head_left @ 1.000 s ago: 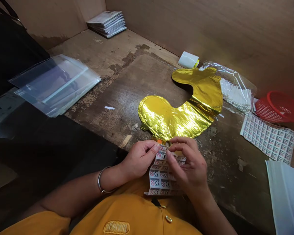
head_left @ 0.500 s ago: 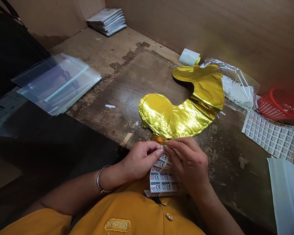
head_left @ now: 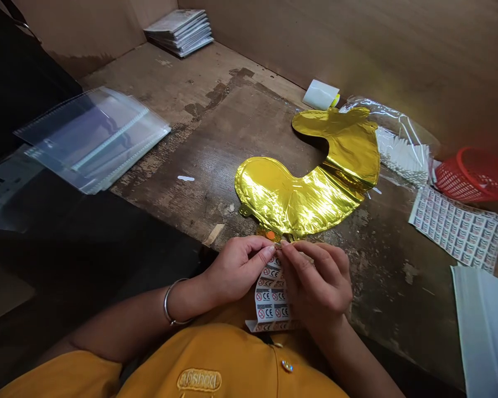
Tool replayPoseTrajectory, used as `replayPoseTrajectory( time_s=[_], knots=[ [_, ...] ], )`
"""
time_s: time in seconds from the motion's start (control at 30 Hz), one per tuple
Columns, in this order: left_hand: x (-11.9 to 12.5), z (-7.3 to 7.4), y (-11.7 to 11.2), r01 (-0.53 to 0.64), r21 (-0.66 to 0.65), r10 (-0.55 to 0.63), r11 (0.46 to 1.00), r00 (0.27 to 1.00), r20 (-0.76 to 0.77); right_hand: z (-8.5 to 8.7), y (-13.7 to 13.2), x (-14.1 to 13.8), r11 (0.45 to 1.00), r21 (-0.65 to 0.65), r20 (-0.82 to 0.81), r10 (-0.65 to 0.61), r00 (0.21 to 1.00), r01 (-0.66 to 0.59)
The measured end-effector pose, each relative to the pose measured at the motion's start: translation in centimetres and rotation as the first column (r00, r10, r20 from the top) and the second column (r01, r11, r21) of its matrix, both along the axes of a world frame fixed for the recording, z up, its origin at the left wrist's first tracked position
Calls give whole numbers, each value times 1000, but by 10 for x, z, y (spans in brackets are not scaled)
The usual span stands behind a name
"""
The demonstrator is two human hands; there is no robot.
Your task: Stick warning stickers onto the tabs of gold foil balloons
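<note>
1. Sheet (head_left: 269, 297) of small printed labels is held in front of the orange-yellow shirt (head_left: 236, 359), at the near edge of the counter (head_left: 199, 149).
2. The left hand (head_left: 236, 271) pinches the upper part of this sheet between thumb and forefinger.
3. The right hand (head_left: 323, 282) has its fingertips drawn in, close to the left thumb; whether they pinch a label I cannot tell, the detail is too small.
4. One second ago, the right fingers were standing apart over the sheet; now they have come to its upper edge, and the orange dot (head_left: 270, 235) shows more fully.
5. The gold foil (head_left: 299, 202) lies on the counter just beyond the hands, in nearly the same place as before.
6. A clear bag (head_left: 392, 113), behind the foil on the right, contains many white strips (head_left: 402, 157).
7. Near this bag is a red basket (head_left: 456, 177); its content I cannot tell.
</note>
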State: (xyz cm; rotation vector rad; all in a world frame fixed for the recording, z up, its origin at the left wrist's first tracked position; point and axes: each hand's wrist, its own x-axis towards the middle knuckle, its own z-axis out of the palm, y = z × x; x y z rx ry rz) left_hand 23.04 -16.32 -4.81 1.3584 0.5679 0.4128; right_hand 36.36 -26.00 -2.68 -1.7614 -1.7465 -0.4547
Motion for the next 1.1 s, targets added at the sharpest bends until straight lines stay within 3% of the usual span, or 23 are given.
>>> replayPoseTrajectory(
  time_s=[0.23,0.37,0.47,0.6,0.9,1.1],
  knots=[
    [1,-1,-3,-15,-67,15,998,1000,-4,-5,0,0,999,10,-23,40,999,-39],
    [2,-2,-3,-44,-87,46,995,999,16,1,2,3,999,-21,-150,43,988,-47],
    [2,-1,-3,-44,-176,53,983,998,47,8,1,10,986,-165,-256,-33,966,-10],
    [1,0,-3,-53,-217,63,975,997,42,18,-3,16,915,-397,-395,-101,913,-71],
    [3,2,-2,-63,-194,63,979,998,-8,21,-4,14,937,-335,-474,-75,878,-101],
    [4,4,-2,-2,-54,3,999,1000,12,23,-2,14,946,-307,-425,-39,904,-103]
  ],
)
